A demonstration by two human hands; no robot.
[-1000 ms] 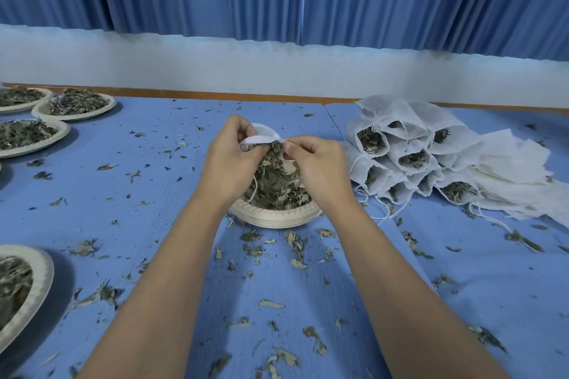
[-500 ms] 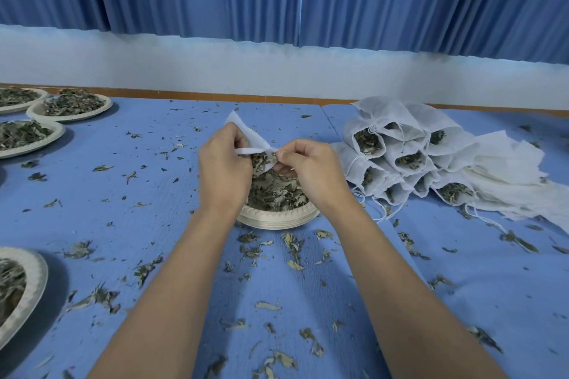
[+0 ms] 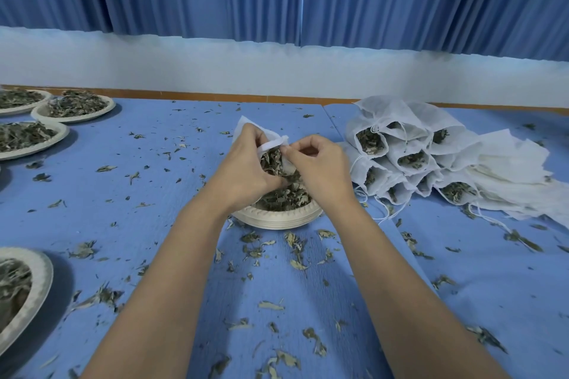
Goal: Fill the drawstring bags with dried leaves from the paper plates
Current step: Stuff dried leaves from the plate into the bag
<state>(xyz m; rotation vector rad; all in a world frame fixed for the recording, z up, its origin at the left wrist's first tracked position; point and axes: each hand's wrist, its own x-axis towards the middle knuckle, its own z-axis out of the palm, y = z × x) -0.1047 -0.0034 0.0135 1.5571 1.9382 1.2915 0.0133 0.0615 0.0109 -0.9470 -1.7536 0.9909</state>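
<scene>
Drawstring bag (image 3: 272, 144) of white mesh, open rim pinched in grip of left hand (image 3: 246, 169) and right hand (image 3: 323, 169), just above round paper plate (image 3: 277, 220) of dried leaves (image 3: 283, 197) on blue surface (image 3: 172, 194).

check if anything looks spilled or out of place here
Yes: loose dried leaves are scattered across the blue table, thickest just in front of the centre paper plate. They belong on plates or in bags. The filled bags on the right lie with mouths open.
</scene>
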